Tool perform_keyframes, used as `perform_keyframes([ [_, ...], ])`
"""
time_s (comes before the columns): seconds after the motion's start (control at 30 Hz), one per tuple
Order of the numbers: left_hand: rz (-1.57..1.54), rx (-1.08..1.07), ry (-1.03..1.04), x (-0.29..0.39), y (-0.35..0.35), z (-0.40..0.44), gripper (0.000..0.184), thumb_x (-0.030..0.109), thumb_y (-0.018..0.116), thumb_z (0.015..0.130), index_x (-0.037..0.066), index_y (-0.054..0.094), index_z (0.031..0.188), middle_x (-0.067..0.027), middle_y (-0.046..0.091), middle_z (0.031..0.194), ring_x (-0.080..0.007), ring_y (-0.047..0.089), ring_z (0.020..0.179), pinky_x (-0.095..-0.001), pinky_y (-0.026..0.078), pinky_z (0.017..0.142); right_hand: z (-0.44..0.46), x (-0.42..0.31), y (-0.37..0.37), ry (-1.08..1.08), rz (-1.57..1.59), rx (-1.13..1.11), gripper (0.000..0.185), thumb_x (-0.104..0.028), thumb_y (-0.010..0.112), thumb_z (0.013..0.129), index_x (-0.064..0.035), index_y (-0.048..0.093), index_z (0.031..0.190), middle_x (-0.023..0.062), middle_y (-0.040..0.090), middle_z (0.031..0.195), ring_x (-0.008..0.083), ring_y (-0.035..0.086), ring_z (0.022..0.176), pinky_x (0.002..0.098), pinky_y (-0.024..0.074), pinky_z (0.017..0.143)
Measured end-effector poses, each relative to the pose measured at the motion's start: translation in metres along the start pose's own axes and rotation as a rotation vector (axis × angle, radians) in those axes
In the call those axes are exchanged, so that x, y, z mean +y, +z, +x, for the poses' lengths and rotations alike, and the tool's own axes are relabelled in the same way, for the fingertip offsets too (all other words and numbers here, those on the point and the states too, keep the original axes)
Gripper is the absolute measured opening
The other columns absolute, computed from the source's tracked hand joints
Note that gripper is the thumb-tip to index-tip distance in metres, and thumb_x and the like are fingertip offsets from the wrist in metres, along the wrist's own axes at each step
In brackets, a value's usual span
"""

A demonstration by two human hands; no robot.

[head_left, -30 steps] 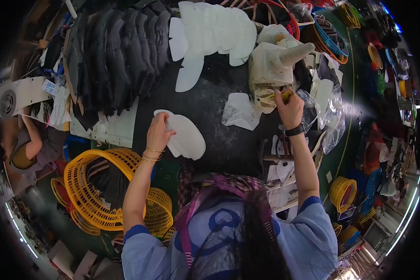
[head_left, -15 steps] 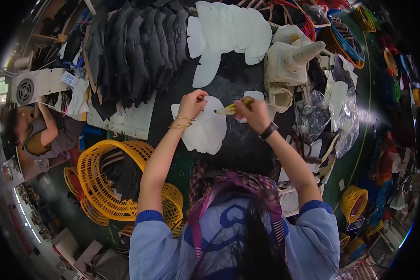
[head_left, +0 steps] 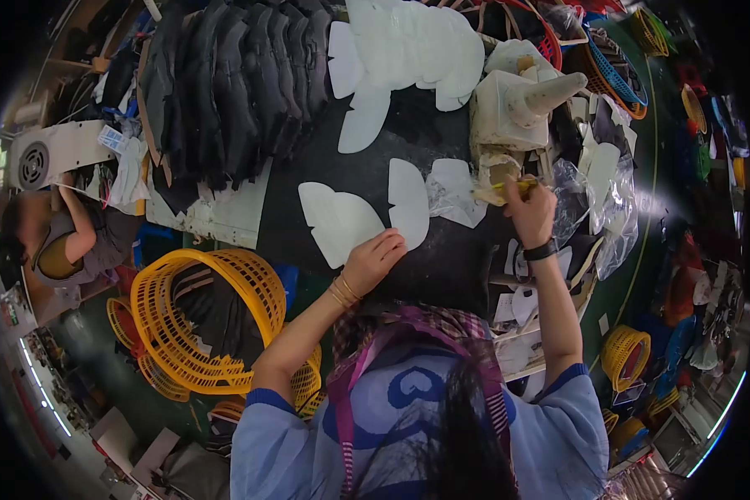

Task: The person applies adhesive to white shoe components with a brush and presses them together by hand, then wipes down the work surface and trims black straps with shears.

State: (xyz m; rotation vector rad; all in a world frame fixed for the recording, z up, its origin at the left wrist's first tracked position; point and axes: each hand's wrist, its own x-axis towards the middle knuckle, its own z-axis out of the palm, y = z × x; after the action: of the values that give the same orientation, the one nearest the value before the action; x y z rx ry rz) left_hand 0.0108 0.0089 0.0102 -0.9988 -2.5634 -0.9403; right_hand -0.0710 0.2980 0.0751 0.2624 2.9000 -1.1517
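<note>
My left hand (head_left: pixel 377 260) has its fingers together at the lower edge of a white curved piece (head_left: pixel 409 204) on the black work surface (head_left: pixel 442 271). Left of it lies a second white piece (head_left: pixel 339 222) with a notched edge. A yellow-handled brush (head_left: pixel 498 193) is pinched in my right hand (head_left: pixel 531 210), its bristle end close to the mouth of a pale, stained container (head_left: pixel 508 112). A clear plastic sheet with a white piece under it (head_left: pixel 456 192) lies beside the brush.
Overlapping white pieces (head_left: pixel 417 46) and dark padded pieces (head_left: pixel 242 83) line the far side. A yellow basket (head_left: pixel 200 317) holding dark pieces stands at lower left. Another person (head_left: pixel 79 237) sits at the left. Crumpled plastic (head_left: pixel 617 217) hangs at right.
The white pieces now lie apart instead of overlapping. My left hand has moved down and right, and my right hand has carried the brush right, back beside the container.
</note>
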Motion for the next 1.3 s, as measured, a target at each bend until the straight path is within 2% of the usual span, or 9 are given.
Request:
perform_keyframes([
  [0.07,0.039,-0.072,-0.031,-0.001,0.010,-0.014,0.019,0.007,0.061,0.071,0.007,0.060,0.090,-0.0072,0.057,0.098,-0.0226,0.057,0.098,-0.0339,0.048,0.077,-0.015,-0.039,0.028,0.105,0.281,-0.234,0.023,-0.019,0.064,0.083,0.0031,0.061,0.077,0.0098,0.061,0.056,0.0185,0.062,0.050,0.0279,0.0469,0.050],
  [0.2,0.130,-0.110,-0.083,-0.003,0.014,-0.015,0.017,0.011,0.061,0.072,0.009,0.057,0.087,-0.0043,0.055,0.095,-0.0182,0.053,0.095,-0.0343,0.041,0.076,0.011,-0.036,0.116,-0.303,0.551,-0.133,0.019,-0.018,0.068,0.080,-0.0004,0.061,0.082,0.0120,0.064,0.075,0.0208,0.065,0.062,0.0287,0.0491,0.053],
  [0.4,0.171,-0.112,-0.283,0.001,0.017,-0.018,0.017,0.014,0.061,0.072,0.011,0.053,0.087,-0.0010,0.053,0.088,-0.0168,0.051,0.088,-0.0324,0.037,0.073,-0.068,-0.007,0.094,-0.515,0.252,-0.533,0.019,-0.018,0.071,0.075,-0.0042,0.057,0.077,0.0118,0.061,0.072,0.0264,0.063,0.061,0.0329,0.0505,0.052],
  [0.5,0.223,-0.185,-0.212,-0.001,0.015,-0.014,0.017,0.015,0.061,0.072,0.011,0.053,0.086,-0.0002,0.052,0.086,-0.0162,0.051,0.086,-0.0320,0.037,0.073,-0.037,-0.003,0.096,-0.367,0.083,-0.282,0.024,-0.023,0.070,0.076,-0.0036,0.057,0.074,0.0122,0.060,0.066,0.0287,0.061,0.059,0.0346,0.0493,0.051],
  [0.67,0.152,-0.195,-0.007,-0.003,0.004,0.000,0.014,0.011,0.060,0.071,0.011,0.056,0.084,-0.0007,0.054,0.086,-0.0168,0.053,0.085,-0.0318,0.039,0.071,0.043,-0.034,0.112,-0.546,0.043,0.031,0.024,-0.024,0.069,0.078,-0.0034,0.056,0.072,0.0122,0.059,0.066,0.0302,0.059,0.056,0.0366,0.0474,0.049],
  [0.87,-0.337,0.428,-0.535,-0.035,-0.072,0.086,0.010,-0.007,0.060,0.077,-0.001,0.056,0.084,-0.0097,0.058,0.087,-0.0186,0.057,0.073,-0.0265,0.047,0.066,0.036,-0.026,0.044,-0.112,0.318,-0.002,0.016,-0.014,0.065,0.081,0.0009,0.059,0.078,0.0095,0.063,0.064,0.0151,0.064,0.055,0.0246,0.0480,0.051],
  [0.97,-0.369,0.656,-0.353,-0.066,-0.110,0.147,0.012,-0.014,0.054,0.079,-0.002,0.055,0.083,-0.0076,0.056,0.088,-0.0120,0.053,0.076,-0.0223,0.044,0.071,0.012,-0.016,0.032,0.025,0.447,-0.159,0.012,-0.008,0.062,0.083,0.0024,0.059,0.078,0.0078,0.062,0.065,0.0131,0.064,0.056,0.0223,0.0470,0.050],
  [1.2,-0.373,-0.215,-0.089,-0.056,-0.140,0.203,0.013,-0.001,0.063,0.074,0.002,0.054,0.083,-0.0078,0.057,0.082,-0.0278,0.058,0.074,-0.0309,0.047,0.062,-0.006,-0.005,0.046,-0.010,0.435,-0.265,0.010,-0.007,0.065,0.079,0.0008,0.059,0.077,0.0066,0.061,0.066,0.0118,0.062,0.059,0.0218,0.0463,0.053],
  [1.3,-0.420,-0.322,-0.056,-0.051,-0.134,0.166,0.012,0.001,0.062,0.076,0.003,0.053,0.084,-0.0084,0.055,0.082,-0.0271,0.058,0.070,-0.0312,0.048,0.060,-0.006,0.000,0.033,0.165,0.571,-0.299,0.008,-0.005,0.060,0.080,0.0011,0.058,0.077,0.0052,0.061,0.067,0.0103,0.060,0.058,0.0213,0.0457,0.052],
])
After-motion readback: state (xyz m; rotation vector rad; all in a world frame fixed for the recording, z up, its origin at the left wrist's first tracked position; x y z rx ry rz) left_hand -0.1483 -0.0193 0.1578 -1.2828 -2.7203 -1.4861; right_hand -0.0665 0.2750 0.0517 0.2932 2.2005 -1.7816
